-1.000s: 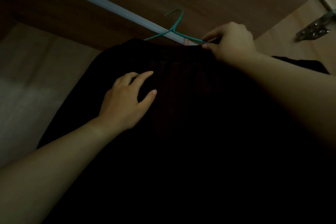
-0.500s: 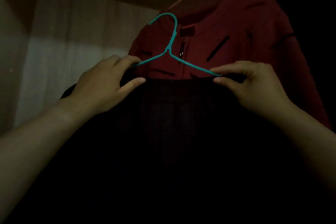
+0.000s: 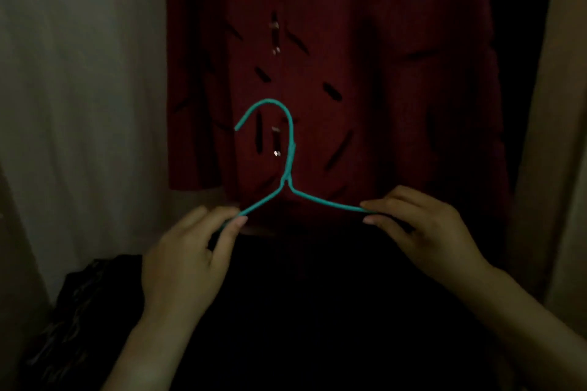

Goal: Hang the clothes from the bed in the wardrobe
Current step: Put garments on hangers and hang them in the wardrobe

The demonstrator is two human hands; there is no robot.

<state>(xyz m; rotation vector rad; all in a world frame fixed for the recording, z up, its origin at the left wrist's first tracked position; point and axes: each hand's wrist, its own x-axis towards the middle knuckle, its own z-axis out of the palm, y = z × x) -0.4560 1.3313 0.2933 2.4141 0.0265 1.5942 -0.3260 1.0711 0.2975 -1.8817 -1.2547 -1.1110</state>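
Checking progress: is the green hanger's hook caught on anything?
No, the hook of the green hanger stands free in front of the red garment.

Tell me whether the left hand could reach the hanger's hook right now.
Probably yes: the hook stands bare above the left hand, nothing between, though that hand is pinching the hanger.

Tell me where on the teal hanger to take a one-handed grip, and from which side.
Probably the twisted neck of the teal hanger, just under the hook: it stands upright, bare and central. Come from the near side, below the hook, which opens leftward. The left hand and right hand pinch the sloping arms, and the dark garment hides the rest.
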